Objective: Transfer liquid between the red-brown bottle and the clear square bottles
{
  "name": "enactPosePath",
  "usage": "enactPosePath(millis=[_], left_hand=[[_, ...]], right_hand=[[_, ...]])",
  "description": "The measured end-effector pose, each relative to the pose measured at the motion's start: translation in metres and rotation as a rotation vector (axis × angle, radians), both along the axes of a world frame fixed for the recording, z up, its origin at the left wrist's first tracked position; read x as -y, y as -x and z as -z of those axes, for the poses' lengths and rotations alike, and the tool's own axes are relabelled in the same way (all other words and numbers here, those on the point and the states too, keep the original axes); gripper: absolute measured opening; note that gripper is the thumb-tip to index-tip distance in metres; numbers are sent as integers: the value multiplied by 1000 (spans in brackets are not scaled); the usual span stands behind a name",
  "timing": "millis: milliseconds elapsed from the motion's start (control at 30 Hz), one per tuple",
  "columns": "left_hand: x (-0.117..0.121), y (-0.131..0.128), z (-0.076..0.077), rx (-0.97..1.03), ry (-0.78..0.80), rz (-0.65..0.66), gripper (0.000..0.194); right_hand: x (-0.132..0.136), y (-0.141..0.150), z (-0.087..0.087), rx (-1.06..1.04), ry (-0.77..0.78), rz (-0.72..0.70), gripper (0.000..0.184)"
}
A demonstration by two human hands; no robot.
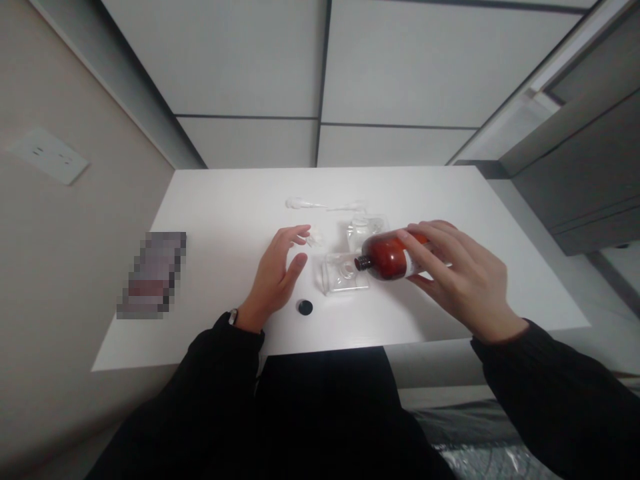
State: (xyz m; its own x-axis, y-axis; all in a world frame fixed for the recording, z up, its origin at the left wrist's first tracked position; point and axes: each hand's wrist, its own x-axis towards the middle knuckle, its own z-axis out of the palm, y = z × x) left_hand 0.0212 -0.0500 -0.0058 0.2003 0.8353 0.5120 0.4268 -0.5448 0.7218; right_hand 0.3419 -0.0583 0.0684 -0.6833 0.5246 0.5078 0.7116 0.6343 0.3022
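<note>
The right hand [453, 277] has the amber bottle [387, 259] wrapped in its fingers, gripped around the body over a white label [412, 265]; the bottle lies tilted nearly level, its narrow open neck pointing down and to the left, over the nearer of two clear plastic containers [344, 273]; whether the neck touches it cannot be told. The bottle looks fairly stiff, but whether it is glass or plastic is unclear; it may be heavy if full, and its smooth sides and label could prove slippery, so the wide body seems the safest place to hold, not the slim neck. The second clear container [367, 230] sits just beyond it on the white desk [210, 267]. The left hand [273, 277] is open and empty, raised with its fingers loosely curved, palm turned toward the bottle; its fingertips are near a small white scrap [314, 235]. A black bottle cap [305, 307] lies on the desk just beside that hand; a white smear [305, 203] streaks the desk further off, and a pixelated object [153, 275] lies well to the left.
</note>
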Motion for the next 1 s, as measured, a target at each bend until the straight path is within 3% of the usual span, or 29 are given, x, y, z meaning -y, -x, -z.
enactPosePath(millis=[400, 767, 1000], left_hand=[[0, 0, 0, -6, 0, 14, 50], [0, -1, 0, -26, -5, 8, 49], [0, -1, -1, -30, 2, 17, 49]], right_hand=[[-2, 0, -4, 35, -33, -10, 62], [-2, 2, -6, 28, -14, 3, 71], [-2, 2, -7, 34, -13, 3, 68]])
